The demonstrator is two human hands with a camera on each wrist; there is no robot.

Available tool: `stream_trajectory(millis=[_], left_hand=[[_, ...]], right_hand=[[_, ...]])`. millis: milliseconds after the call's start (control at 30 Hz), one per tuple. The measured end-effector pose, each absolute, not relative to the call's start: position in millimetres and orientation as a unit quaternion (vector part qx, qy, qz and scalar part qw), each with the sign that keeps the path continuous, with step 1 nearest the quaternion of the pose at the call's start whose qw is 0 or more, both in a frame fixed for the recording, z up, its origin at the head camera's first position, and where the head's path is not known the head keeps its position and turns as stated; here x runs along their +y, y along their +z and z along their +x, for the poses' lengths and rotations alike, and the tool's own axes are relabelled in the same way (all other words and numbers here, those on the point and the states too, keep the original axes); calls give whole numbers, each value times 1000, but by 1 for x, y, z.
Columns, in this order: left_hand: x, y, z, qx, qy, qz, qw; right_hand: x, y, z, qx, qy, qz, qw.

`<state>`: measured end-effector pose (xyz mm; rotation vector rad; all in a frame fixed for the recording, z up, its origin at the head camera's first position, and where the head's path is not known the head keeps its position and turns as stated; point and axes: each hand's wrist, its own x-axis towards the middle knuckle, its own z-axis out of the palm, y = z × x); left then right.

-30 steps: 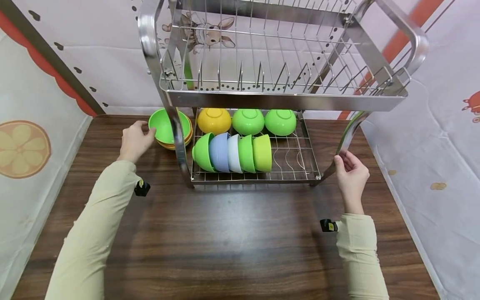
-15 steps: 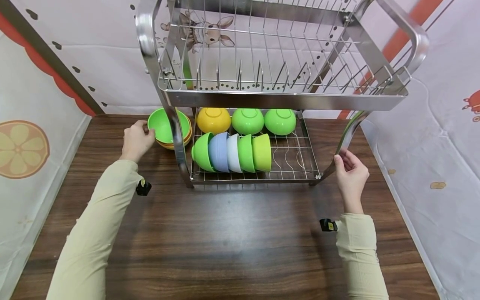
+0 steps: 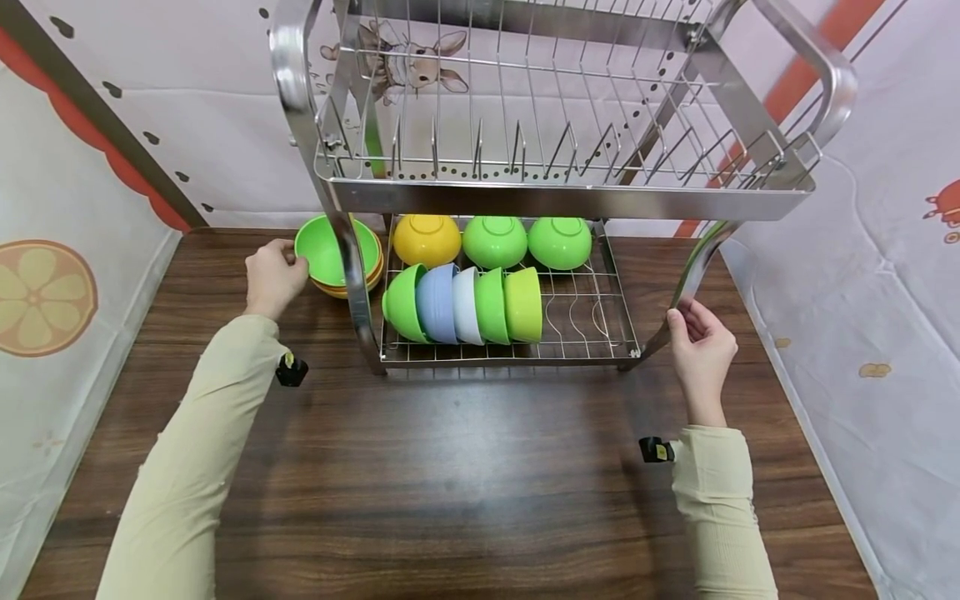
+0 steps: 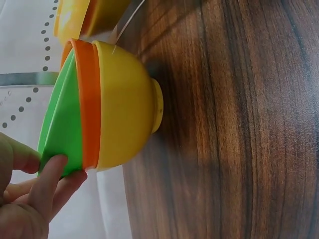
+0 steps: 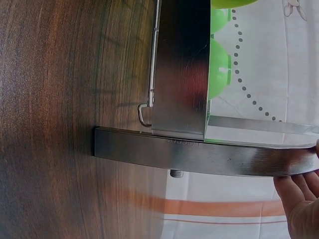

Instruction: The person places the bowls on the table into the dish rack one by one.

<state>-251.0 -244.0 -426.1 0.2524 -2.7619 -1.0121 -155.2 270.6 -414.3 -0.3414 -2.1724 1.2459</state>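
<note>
At the left of the rack, a green bowl sits tilted in a nested stack, inside an orange bowl and a yellow bowl. My left hand pinches the green bowl's rim between thumb and fingers, as the left wrist view also shows. On the other side, my right hand grips the curved metal leg of the two-tier dish rack. In the right wrist view, only the fingertips of that hand show on the leg.
On the rack's lower tier, a yellow bowl and two green bowls lie upside down at the back. A row of sideways bowls in green, blue, white and yellow-green stands in front. The wooden table stretches before the rack.
Hardly anything differs. The left forearm has shifted slightly to the right, while both hands keep their holds.
</note>
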Motion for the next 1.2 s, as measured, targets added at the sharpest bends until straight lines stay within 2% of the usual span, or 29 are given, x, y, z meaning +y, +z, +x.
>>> stream_trajectory(millis=[567,933,1200], left_hand=[[-249,-406,-247,-933,-320,83,138],[-282,-395,-228,-946,-301,39,112],[-307,-392,-210,-955,-292,-12,57]], right_hand=[[271,-415,-155,-817,474,-124,304],[271,-415,-154,-821,467,-128,302],[272,-416,-155,-822,464,-129,302]])
